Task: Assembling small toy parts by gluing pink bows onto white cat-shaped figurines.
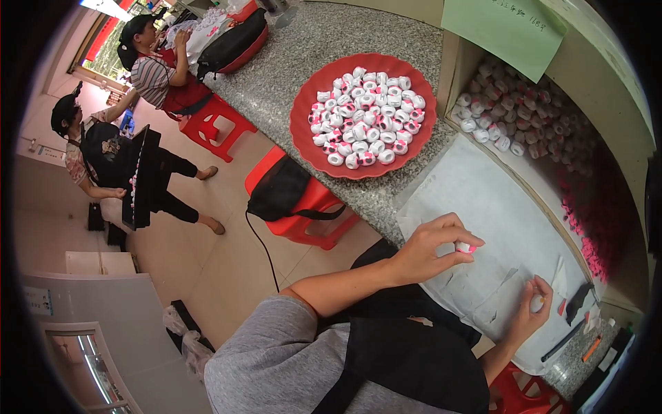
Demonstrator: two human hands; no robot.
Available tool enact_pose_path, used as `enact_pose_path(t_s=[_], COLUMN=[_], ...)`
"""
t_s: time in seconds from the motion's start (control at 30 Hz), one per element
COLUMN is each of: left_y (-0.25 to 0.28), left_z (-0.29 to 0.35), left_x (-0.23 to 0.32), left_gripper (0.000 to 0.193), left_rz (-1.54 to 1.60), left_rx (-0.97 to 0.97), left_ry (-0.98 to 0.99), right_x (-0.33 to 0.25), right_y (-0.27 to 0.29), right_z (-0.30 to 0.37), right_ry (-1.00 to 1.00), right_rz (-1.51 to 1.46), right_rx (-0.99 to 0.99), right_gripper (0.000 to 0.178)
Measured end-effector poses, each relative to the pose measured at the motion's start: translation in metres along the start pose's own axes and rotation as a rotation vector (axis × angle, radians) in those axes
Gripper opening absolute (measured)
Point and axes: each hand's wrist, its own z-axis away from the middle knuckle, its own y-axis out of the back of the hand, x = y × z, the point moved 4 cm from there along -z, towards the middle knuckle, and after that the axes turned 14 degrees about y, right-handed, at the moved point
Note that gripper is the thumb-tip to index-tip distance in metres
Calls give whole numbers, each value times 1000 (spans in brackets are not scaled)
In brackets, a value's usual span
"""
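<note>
My left hand (434, 245) pinches a small white-and-pink ring-shaped piece (466, 248) between thumb and index finger, above the white sheet (476, 207) on the worktop. Farther right, my right hand (529, 314) is curled, its fingers closed round a small rounded white piece (536, 303). The fingers partly cover that piece, so its exact kind does not show. Beyond my left hand stands a red scalloped bowl (303, 141), heaped with many white-and-pink pieces (369, 114) like the one I pinch.
A shelf compartment (448, 83) at the right holds piled white pieces and bright pink bits (592, 255). Near my right hand lie a black pen-like tool (564, 341) and an orange stick (592, 349). A red stool (314, 217) carries a black bag. Two co-workers are at the far left.
</note>
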Motion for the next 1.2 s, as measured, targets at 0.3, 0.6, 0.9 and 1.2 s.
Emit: enact_pose_path(t_s=[0.3, 0.6, 0.9, 1.2], left_y=[136, 177, 199, 176], left_z=[10, -3, 36, 32], left_x=[12, 12, 6, 9], left_gripper=[21, 37, 73, 64], left_rz=[9, -638, -741, -410], left_rx=[487, 605, 1066, 974], left_ry=[99, -11, 150, 10], right_x=[1, 0, 5, 7], right_y=[-2, -4, 0, 5], right_z=[-2, -3, -3, 4], right_ry=[21, 3, -19, 30], right_rz=[21, 8, -1, -40], right_rx=[29, 27, 24, 47], right_gripper=[14, 16, 17, 17])
